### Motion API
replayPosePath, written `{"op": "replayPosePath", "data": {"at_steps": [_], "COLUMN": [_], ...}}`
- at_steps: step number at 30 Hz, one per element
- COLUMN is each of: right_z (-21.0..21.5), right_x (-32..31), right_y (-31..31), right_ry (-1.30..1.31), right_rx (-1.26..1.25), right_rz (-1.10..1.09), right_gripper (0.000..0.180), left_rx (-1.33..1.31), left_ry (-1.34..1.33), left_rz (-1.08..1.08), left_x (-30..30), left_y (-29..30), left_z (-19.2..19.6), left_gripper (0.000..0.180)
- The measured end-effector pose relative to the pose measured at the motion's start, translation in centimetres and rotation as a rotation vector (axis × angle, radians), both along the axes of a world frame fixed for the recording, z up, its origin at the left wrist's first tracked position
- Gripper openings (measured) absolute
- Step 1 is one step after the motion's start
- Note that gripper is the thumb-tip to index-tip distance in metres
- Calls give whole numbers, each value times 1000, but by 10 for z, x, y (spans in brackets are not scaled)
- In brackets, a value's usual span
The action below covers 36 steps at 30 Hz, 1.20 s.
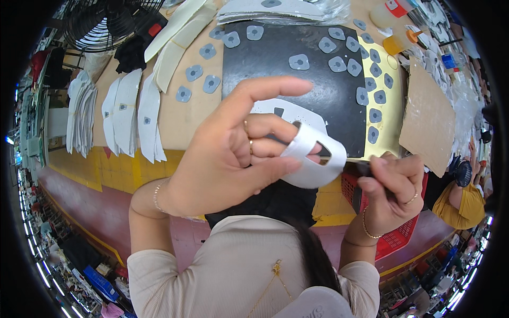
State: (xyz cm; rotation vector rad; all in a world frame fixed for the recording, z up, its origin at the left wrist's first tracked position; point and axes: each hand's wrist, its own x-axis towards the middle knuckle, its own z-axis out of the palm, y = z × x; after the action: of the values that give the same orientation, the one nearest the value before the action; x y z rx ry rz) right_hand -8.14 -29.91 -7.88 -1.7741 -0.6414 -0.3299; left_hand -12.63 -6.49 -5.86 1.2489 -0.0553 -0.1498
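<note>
My left hand point(212, 143) is closed on a curved white piece point(318, 172) with cut-out openings, pinched between thumb and fingers; its index finger stretches out free. To the right, my right hand point(395, 183) pinches a small dark thing point(364, 168) close to the white piece's edge. What that dark thing is cannot be made out. Behind my left fingers shows a white perforated panel point(310, 115) with a dark patch, over the black mat point(244, 63). My hand hides whether it joins the held piece. Several grey rounded pads point(299, 62) with darker centres lie on the mat.
More grey pads sit on a yellow sheet point(389, 127) and the brown tabletop point(175, 124). White panels point(127, 114) lie left, below a black fan point(101, 24). Bottles point(395, 45) and cardboard point(427, 116) are right; a red crate point(392, 241) stands below. Another person point(458, 204) is at far right.
</note>
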Motion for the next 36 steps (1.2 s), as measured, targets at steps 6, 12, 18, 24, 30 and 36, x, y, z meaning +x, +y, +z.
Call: {"op": "replayPosePath", "data": {"at_steps": [6, 12, 18, 24, 30, 36], "right_z": [-10, -15, -25, -55, -45, -21], "right_x": [-13, -14, -14, -12, -23, -5], "right_y": [14, 40, 28, 39, 5, -22], "right_ry": [87, -10, 53, -155, 171, 423], "right_rx": [-35, -37, 15, -213, -336, -251], "right_rz": [-113, -119, -93, 48, 243, 582], "right_gripper": [44, 44, 76, 73, 42, 29], "left_rx": [-58, 67, 229, -259, 853, 1013], "left_ry": [-77, -479, -464, -104, -222, -302], "left_rz": [179, 310, 225, 79, 333, 207], "left_x": [-7, -1, -8, -37, -53, -17], "left_y": [-16, -27, -11, -27, -16, 17], "left_z": [-15, -40, -44, -37, -50, -55], "left_gripper": [48, 43, 51, 61, 43, 24]}}
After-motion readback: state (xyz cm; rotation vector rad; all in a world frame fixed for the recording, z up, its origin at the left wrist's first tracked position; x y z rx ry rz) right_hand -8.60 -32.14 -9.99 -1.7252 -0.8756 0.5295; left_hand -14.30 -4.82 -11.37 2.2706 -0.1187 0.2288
